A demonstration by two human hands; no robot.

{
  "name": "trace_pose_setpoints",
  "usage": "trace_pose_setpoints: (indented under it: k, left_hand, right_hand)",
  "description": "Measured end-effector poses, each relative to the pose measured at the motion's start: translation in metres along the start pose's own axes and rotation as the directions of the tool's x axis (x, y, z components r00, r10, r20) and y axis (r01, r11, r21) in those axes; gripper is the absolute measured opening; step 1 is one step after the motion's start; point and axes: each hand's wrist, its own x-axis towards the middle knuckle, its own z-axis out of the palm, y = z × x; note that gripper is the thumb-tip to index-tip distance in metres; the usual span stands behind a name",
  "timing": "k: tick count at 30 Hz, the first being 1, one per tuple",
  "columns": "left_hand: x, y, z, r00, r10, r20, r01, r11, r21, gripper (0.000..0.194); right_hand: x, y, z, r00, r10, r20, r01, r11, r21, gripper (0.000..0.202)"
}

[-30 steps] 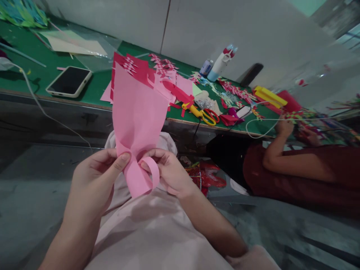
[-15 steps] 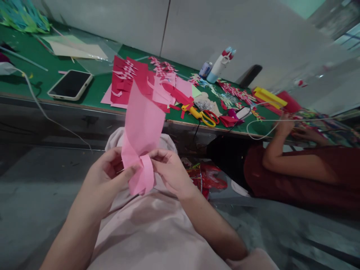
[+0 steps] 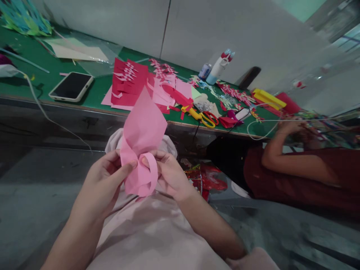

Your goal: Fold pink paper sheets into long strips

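Both hands on the pink paper (image 3: 144, 122), held up over the lap (image 3: 146, 232), just in front of the green table (image 3: 104, 84). L hand (image 3: 104, 183): thumb flat on the front, fingers curled behind, no gap, firm pinch on the paper's L edge at the creased waist. R hand (image 3: 171, 174): thumb & index drawn tight at the R side of the waist, by the pink loop (image 3: 154, 172); loop hides part of the fingertips, so exact pinch pt unclear. Upper part of the paper stands up as a pointed flap; lower end bunched w/ the loop bowed out to the R. Step in hand, IMO: gathering/folding at the waist. Next move prob. calls for L pinch as anchor while R works the loop, light pressure, no sharp tug; thin stock could tear or crease off-line. Scissors (image 3: 206, 119), red sheet (image 3: 140, 73) and phone (image 3: 72, 87) all on the table, neither hand touching them.
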Motion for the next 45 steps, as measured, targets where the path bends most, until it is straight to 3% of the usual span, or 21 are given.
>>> trace_pose_setpoints:
  k: [13,28,39,45]
  left_hand:
    - [-0.001,0.002,0.005,1.000,-0.020,-0.005,0.020,1.000,-0.015,0.033]
    - [0.001,0.001,0.002,0.997,0.039,-0.064,-0.038,0.999,0.022,0.030]
    - [-0.001,0.003,0.008,0.994,0.071,-0.078,-0.073,0.997,-0.014,0.027]
    - [0.000,0.002,0.005,0.995,0.061,-0.082,-0.062,0.998,-0.013,0.029]
  right_hand:
    - [-0.004,-0.002,0.001,1.000,-0.009,0.028,0.009,1.000,0.001,0.028]
    - [-0.002,-0.005,-0.009,0.997,-0.024,0.069,0.034,0.989,-0.144,0.026]
    - [-0.004,-0.002,-0.005,0.997,-0.047,0.063,0.052,0.995,-0.084,0.031]
    - [-0.004,-0.006,-0.010,0.997,-0.034,0.070,0.046,0.982,-0.183,0.033]
